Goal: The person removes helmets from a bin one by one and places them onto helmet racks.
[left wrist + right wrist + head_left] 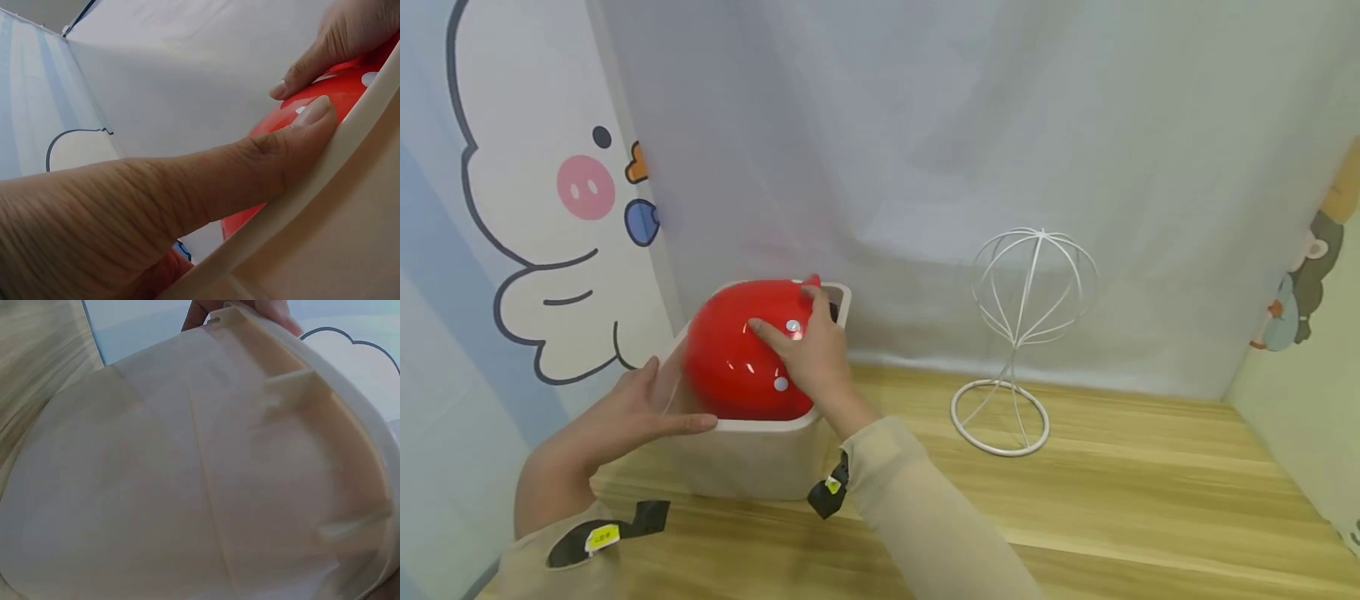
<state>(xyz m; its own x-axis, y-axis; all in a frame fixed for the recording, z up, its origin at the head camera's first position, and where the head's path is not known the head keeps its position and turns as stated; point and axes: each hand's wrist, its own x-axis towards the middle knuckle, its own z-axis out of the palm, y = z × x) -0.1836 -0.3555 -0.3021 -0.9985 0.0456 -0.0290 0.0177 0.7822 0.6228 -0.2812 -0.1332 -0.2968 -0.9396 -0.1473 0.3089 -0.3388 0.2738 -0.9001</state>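
A glossy red helmet (737, 342) with white spots sits in a cream plastic bin (752, 458), its dome rising above the rim. My right hand (816, 350) grips the helmet from the right, thumb across the dome and fingers over its far right edge, beside a small red knob. At the bin's near left corner my left hand (625, 417) holds the rim, thumb along the front and fingers up the left side. The left wrist view shows that thumb (250, 169) over the rim against the red shell. Mostly the bin's outer wall (156, 469) fills the right wrist view.
A white wire stand (1017, 342) with a round cage top and ring base stands right of the bin on the wood-grain table (1120, 500). Behind hangs a grey curtain (910, 150); a cartoon-printed panel (542, 217) borders the left side.
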